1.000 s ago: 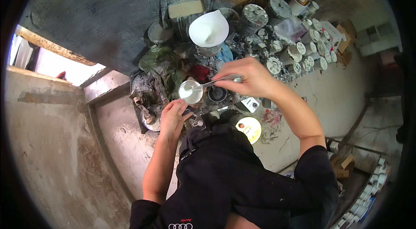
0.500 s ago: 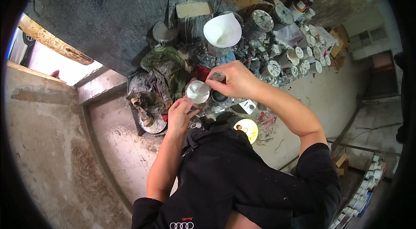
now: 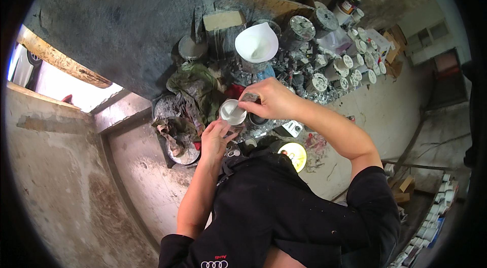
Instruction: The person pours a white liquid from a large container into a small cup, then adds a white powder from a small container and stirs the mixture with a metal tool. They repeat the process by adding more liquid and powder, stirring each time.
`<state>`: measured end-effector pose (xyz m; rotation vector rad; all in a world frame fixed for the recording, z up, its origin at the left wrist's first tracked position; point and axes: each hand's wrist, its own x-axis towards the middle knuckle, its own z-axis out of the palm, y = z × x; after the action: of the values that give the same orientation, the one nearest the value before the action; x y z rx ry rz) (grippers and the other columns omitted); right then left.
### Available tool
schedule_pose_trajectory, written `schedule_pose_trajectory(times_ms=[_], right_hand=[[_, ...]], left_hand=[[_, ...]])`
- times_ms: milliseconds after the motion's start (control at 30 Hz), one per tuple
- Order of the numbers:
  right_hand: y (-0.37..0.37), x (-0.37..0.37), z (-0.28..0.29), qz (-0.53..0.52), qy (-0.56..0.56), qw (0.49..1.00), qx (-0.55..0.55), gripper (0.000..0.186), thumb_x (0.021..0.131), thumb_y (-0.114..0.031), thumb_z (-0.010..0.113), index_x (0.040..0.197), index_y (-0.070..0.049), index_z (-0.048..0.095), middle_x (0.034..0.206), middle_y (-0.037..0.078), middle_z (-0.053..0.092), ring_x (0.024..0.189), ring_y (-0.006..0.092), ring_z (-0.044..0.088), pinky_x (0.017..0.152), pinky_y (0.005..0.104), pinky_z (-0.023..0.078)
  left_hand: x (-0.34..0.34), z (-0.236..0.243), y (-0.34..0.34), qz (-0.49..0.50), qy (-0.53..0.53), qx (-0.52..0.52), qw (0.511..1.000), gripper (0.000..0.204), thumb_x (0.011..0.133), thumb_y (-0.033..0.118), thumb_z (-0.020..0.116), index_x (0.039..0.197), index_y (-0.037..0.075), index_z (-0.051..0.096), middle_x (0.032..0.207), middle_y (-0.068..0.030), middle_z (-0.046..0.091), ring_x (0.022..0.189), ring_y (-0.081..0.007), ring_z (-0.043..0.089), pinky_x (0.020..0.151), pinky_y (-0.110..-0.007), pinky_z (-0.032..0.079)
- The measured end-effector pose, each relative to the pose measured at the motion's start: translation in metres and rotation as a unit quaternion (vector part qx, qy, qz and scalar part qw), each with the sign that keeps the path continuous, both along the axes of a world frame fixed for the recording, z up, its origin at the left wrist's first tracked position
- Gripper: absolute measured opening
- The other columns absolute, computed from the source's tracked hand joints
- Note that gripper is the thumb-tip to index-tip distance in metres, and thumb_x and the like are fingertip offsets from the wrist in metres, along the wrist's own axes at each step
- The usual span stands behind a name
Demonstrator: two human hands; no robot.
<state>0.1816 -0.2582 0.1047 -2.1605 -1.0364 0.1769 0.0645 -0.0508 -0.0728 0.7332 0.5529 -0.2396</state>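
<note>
Since a second earlier, your right hand (image 3: pixel 276 99), closed round the spatula (image 3: pixel 249 97), had tilted it steeper into the cup (image 3: pixel 222 112) at mid-frame, which your half-curled left hand (image 3: pixel 215 138) gripped, suggesting stirring was ongoing.

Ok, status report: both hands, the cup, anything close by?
Left hand supporting the cup. Right hand gripping a spatula, blade inside the cup. Crumpled rags close on its left.
</note>
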Motion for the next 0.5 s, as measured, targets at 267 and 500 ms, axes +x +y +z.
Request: schedule_pose_trajectory(times_ms=[267, 500], right_hand=[[-0.008, 0.008, 0.006, -0.005, -0.005, 1.000, -0.003, 0.025, 0.092, -0.027, 0.074, 0.090, -0.002, 0.074, 0.081, 0.018, 0.071, 0.076, 0.0415, 0.069, 0.065, 0.0463, 0.055], [-0.010, 0.009, 0.003, 0.035, -0.032, 0.999, 0.026, 0.019, 0.092, -0.021, 0.076, 0.094, -0.002, 0.076, 0.083, 0.016, 0.073, 0.072, 0.0368, 0.070, 0.063, 0.0419, 0.054]], left_hand=[[0.005, 0.010, -0.005, -0.004, 0.001, 0.012, 1.000, 0.008, 0.098, 0.012, 0.069, 0.104, 0.007, 0.067, 0.113, -0.0049, 0.067, 0.116, -0.0267, 0.064, 0.099, -0.066, 0.054], [0.005, 0.015, -0.011, -0.016, 0.015, 0.007, 1.000, 0.012, 0.097, 0.011, 0.069, 0.107, 0.006, 0.066, 0.113, -0.0058, 0.069, 0.110, -0.0209, 0.066, 0.097, -0.063, 0.056]])
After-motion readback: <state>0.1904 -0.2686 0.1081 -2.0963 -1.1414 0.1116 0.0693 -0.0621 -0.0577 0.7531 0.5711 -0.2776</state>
